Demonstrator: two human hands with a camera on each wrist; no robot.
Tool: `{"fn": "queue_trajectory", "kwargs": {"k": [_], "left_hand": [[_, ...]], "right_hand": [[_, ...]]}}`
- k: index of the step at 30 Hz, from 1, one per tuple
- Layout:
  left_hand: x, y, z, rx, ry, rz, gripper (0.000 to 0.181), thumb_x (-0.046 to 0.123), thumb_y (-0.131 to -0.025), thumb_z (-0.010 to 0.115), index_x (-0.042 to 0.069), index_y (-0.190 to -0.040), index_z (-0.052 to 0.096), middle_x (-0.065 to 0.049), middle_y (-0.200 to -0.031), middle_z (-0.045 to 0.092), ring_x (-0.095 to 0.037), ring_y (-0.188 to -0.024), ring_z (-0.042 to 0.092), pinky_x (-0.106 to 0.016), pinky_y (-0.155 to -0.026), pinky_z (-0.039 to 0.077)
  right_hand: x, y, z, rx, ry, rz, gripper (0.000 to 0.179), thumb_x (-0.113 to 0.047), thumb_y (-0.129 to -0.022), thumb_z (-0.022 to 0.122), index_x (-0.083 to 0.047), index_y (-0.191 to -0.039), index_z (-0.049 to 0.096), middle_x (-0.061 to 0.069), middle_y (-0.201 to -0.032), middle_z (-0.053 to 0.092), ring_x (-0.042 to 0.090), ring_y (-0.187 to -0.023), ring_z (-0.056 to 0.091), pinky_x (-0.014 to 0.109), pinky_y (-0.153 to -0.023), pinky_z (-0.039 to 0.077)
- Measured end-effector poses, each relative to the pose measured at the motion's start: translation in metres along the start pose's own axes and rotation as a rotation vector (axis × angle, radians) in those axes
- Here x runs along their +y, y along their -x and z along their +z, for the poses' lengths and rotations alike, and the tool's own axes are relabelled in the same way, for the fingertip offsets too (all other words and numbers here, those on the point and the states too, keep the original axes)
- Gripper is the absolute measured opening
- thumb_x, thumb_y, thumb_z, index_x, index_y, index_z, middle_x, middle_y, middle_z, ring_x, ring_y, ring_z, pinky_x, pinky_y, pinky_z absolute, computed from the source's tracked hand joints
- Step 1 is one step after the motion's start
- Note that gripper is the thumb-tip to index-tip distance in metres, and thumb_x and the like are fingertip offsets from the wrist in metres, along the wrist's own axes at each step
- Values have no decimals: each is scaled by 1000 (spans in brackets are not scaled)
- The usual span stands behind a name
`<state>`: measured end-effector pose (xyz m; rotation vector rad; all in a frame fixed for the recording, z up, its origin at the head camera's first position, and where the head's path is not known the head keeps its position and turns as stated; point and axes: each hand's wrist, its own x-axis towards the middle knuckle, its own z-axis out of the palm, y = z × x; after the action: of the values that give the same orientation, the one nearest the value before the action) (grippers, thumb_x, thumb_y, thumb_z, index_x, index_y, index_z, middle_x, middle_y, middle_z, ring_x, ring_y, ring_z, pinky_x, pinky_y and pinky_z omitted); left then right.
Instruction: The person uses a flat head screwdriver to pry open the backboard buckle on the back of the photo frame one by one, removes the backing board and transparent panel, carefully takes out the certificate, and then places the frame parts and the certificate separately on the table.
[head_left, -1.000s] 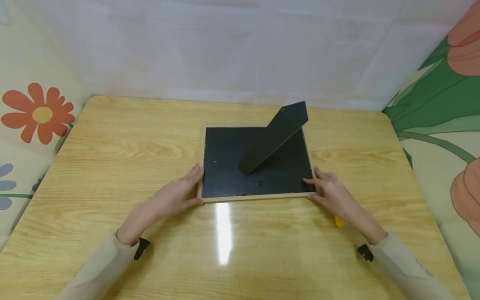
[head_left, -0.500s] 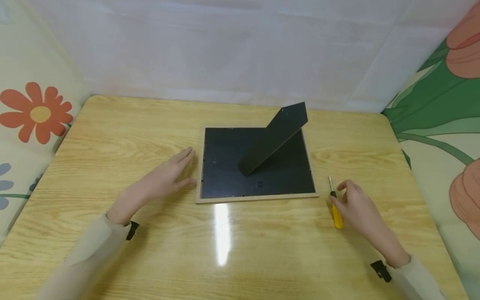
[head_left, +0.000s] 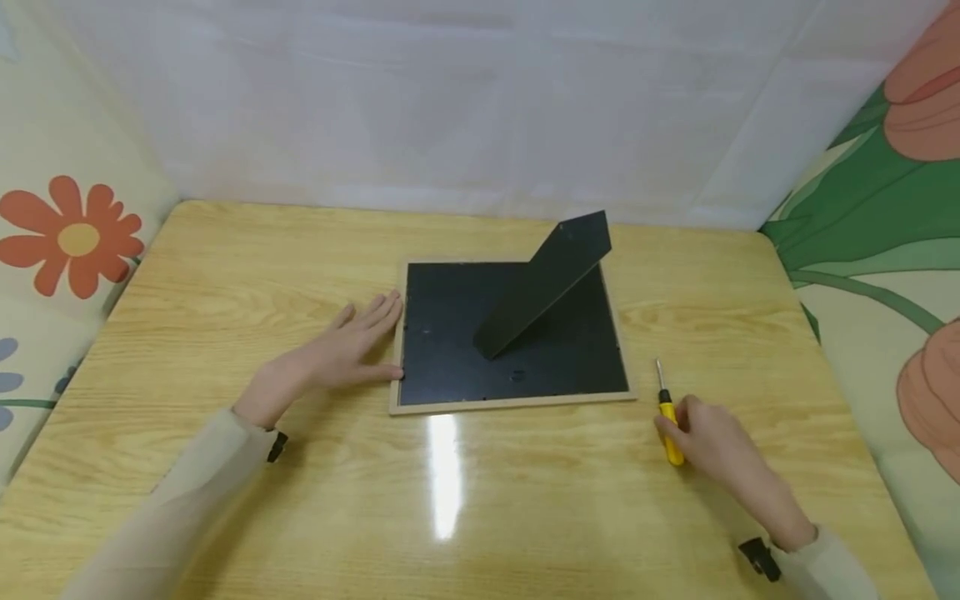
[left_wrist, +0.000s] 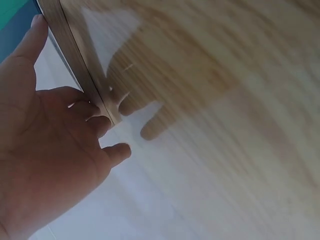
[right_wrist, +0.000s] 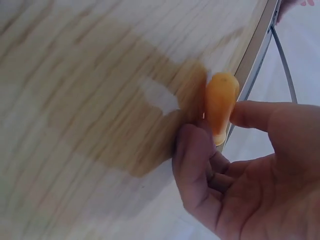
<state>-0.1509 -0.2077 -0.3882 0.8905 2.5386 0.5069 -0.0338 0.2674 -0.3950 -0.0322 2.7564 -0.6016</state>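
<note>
A picture frame (head_left: pixel 442 333) lies face down on the table, its black back up and its easel leg (head_left: pixel 551 279) raised at a slant. Spread and mostly straight, the fingers of my left hand (head_left: pixel 333 354) rest along the frame's left edge, the thumb touching the wooden rim (left_wrist: pixel 75 47). To the right of the frame lies a screwdriver (head_left: pixel 670 425) with a yellow and black handle, its metal tip pointing away from me. My right hand (head_left: pixel 723 442) pinches the yellow handle (right_wrist: pixel 220 105) between thumb and curled fingers.
The wood-grain table (head_left: pixel 247 267) has a glossy top with a bright light reflection (head_left: pixel 445 475) in front of the frame. A white cloth (head_left: pixel 450 108) hangs behind it. Flower-printed panels (head_left: pixel 885 217) stand at both sides.
My right hand has left the frame's right corner, moved right to the screwdriver and pinched its handle. The left hand lifted off the frame's left edge, then came back to it slightly higher.
</note>
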Motion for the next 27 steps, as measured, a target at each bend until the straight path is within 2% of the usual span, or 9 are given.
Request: {"fn": "queue_trajectory", "kwargs": {"k": [3, 6, 9, 12, 15, 18, 22, 27], "left_hand": [[-1, 2, -2, -5, 7, -4, 99, 46, -91, 63, -3, -153, 2, -18, -159, -8, -37, -144, -6, -61, -112, -3], [-3, 3, -3, -9, 10, 8, 103, 47, -89, 66, -2, -153, 1, -18, -159, -7, -38, -144, -6, -62, -112, -2], [-3, 2, -3, -23, 4, 5, 105, 50, -88, 65, 1, -153, -2, -17, -160, -9, -36, -145, -8, -60, -112, -3], [-3, 2, -2, -32, 0, -5, 105, 51, -89, 64, 2, -154, -3, -15, -160, -10, -34, -145, -8, -59, -113, -5], [-3, -1, -2, -39, -5, -8, 105, 52, -89, 63, 3, -154, -4, -14, -160, -12, -33, -145, -9, -58, -113, -6], [-1, -3, -1, -46, -7, -1, 105, 52, -89, 63, 2, -153, -4, -14, -160, -12, -34, -145, -10, -59, -112, -6], [0, -4, -1, -51, -14, 4, 104, 51, -90, 62, 1, -153, -4, -14, -160, -13, -34, -145, -10, -60, -112, -5], [1, -4, -4, -41, -20, 9, 104, 51, -89, 63, 1, -153, -3, -15, -160, -11, -34, -145, -9, -61, -112, -4]], "right_hand": [[2, -1, -2, 21, -30, -10, 27, -18, -97, 57, 8, -91, 56, 4, -62, 50, 13, -50, 45, 25, -42, 38], [3, -6, -12, 119, -59, -73, 21, -13, -97, 57, 8, -92, 55, 5, -64, 52, 14, -51, 46, 24, -42, 38], [-5, -15, -25, 266, -92, -199, 15, -8, -97, 57, 7, -96, 56, 7, -71, 58, 17, -58, 52, 28, -47, 45], [-25, -27, -34, 330, -129, -346, 8, -3, -96, 57, 5, -99, 57, 10, -81, 61, 21, -69, 58, 36, -59, 52], [-53, -45, -34, 275, -165, -489, 8, -4, -96, 57, 2, -101, 59, 9, -85, 60, 21, -74, 57, 39, -63, 53], [-77, -65, -27, 185, -228, -562, 11, -8, -97, 57, 0, -104, 61, 8, -85, 59, 17, -71, 55, 32, -60, 50], [-94, -87, -17, 83, -331, -544, 16, -10, -99, 54, 0, -110, 61, 12, -90, 62, 19, -72, 59, 32, -61, 52], [-102, -102, -10, 66, -442, -471, 20, -11, -100, 54, 4, -112, 59, 19, -94, 62, 25, -75, 62, 35, -65, 55]]}}
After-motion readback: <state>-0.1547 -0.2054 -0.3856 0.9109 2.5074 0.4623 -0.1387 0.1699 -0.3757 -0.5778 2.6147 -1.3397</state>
